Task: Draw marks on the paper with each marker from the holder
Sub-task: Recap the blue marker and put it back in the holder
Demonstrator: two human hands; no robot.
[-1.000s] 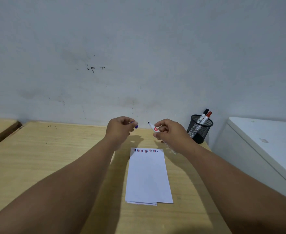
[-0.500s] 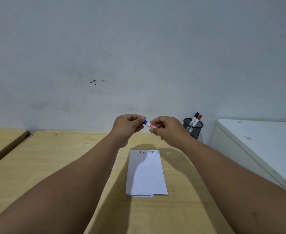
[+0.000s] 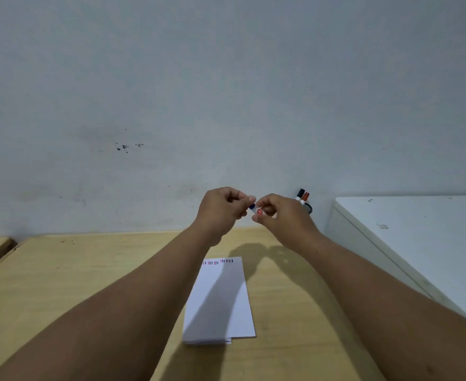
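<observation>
Marker (image 3: 256, 210): white barrel, blue cap (frame centre).
My left hand (image 3: 220, 210): pinching the cap.
My right hand (image 3: 279, 215): gripping the barrel.

Two bare forearms enter from the lower corners of the frame and taper toward centre. No sleeve edge shows on either arm anywhere up to the frame border. Left hand (image 3: 220, 210): bare, fingers (image 3: 242, 200) curled, one pale nail visible at the fingertip near centre. Right hand (image 3: 281, 215): bare, knuckles rounded, fingers folded inward. A small dark spot sits on the right forearm near the lower right edge of the frame. Wrist creases are faint on both sides. Fine detail of nails and knuckles is too blurred to record further.
</observation>
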